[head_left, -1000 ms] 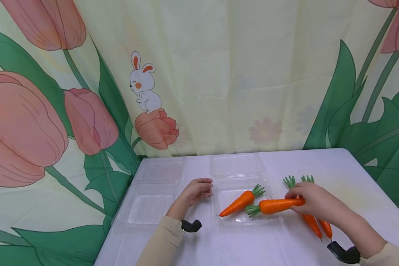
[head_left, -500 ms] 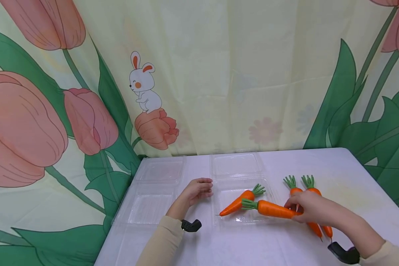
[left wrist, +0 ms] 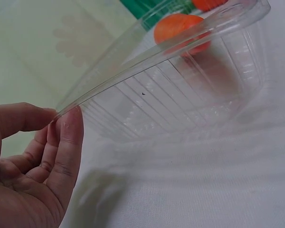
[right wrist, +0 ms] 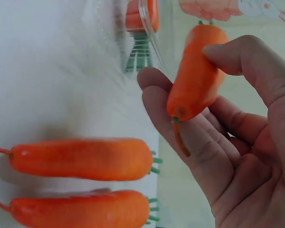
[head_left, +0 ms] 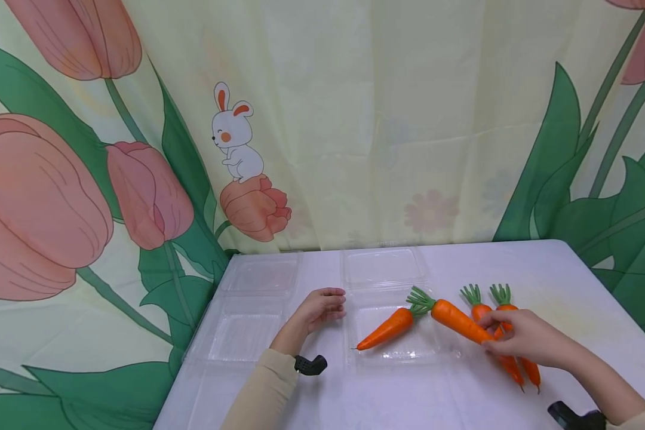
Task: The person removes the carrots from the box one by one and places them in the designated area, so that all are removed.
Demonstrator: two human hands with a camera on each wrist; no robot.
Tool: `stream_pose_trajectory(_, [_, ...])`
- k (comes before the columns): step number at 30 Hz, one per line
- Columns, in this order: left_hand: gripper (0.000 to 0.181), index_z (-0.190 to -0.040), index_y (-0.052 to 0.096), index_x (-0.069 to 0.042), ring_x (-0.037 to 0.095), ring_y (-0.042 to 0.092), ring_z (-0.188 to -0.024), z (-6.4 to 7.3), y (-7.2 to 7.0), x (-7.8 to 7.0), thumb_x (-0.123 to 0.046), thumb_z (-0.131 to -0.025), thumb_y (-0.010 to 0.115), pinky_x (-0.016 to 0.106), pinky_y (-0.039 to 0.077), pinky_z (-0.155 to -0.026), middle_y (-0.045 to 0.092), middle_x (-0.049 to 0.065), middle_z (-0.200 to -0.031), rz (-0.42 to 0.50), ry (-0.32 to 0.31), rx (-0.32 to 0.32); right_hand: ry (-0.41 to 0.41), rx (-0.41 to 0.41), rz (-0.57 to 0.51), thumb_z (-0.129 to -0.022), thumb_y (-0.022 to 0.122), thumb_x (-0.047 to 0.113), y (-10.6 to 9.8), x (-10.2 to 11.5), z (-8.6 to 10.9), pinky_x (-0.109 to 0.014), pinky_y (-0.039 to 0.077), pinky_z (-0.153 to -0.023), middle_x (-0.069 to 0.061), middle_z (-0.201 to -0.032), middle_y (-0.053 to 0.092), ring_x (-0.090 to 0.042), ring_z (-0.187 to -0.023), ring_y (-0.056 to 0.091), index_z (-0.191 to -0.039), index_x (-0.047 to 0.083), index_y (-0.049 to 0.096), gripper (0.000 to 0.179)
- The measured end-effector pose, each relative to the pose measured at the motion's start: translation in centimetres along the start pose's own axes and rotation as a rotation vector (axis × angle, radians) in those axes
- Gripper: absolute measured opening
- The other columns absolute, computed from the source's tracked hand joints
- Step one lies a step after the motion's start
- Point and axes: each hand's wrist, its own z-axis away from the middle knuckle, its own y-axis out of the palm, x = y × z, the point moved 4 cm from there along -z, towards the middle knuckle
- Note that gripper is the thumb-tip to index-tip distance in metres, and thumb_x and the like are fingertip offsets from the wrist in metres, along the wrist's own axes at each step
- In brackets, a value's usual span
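Note:
Between the thumb and fingers of my right hand (head_left: 532, 340) is an orange carrot (head_left: 457, 316), held near its thin tip. Its green top points up and left, over the right side of a clear plastic container (left wrist: 133, 104). Another carrot (head_left: 387, 328) lies in that container, its tip toward the lower left. My left hand (head_left: 319, 307) pinches the container's left rim with thumb and fingers, as the left wrist view shows. Below my right hand, two more carrots lie side by side on the table, one (right wrist: 80, 159) nearer the container than the other (right wrist: 80, 211). My right hand partly hides them in the head view.
A second clear container (head_left: 247, 331), its lid (head_left: 263, 275) folded back, stands at the left of the white-covered table (head_left: 387, 400). The lid (head_left: 381, 267) of the pinched container lies toward the back edge. A tulip-print curtain (head_left: 355, 149) hangs behind.
The carrot in my right hand has turned, its green top swinging upward and a little right from the lower left. My right hand has shifted slightly right. The left hand keeps its place.

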Motion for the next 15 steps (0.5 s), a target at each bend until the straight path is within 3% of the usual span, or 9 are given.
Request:
stream_pose_trajectory(8, [0.033, -0.129, 0.063, 0.002, 0.015, 0.070, -0.075, 0.0, 0.0, -0.3, -0.008, -0.098, 0.068, 0.027, 0.064, -0.076, 0.067, 0.007, -0.096, 0.001, -0.007, -0.006, 0.106, -0.015, -0.120, -0.096, 0.074, 0.026, -2.1, -2.1, 1.4, -0.031, 0.064, -0.072, -0.011, -0.108, 0.063, -0.023, -0.089, 0.065, -0.130, -0.007, 0.059, 0.050])
stream_pose_trajectory(15, [0.034, -0.129, 0.063, 0.003, 0.016, 0.070, -0.074, 0.0, 0.0, 0.0, -0.007, -0.098, 0.069, 0.027, 0.064, -0.076, 0.067, 0.009, -0.098, 0.001, -0.007, 0.000, 0.207, -0.060, -0.111, -0.100, 0.069, 0.032, -3.2, -4.6, 2.9, -0.031, 0.063, -0.073, -0.014, -0.114, 0.063, -0.021, -0.089, 0.064, -0.135, -0.014, 0.052, 0.060])
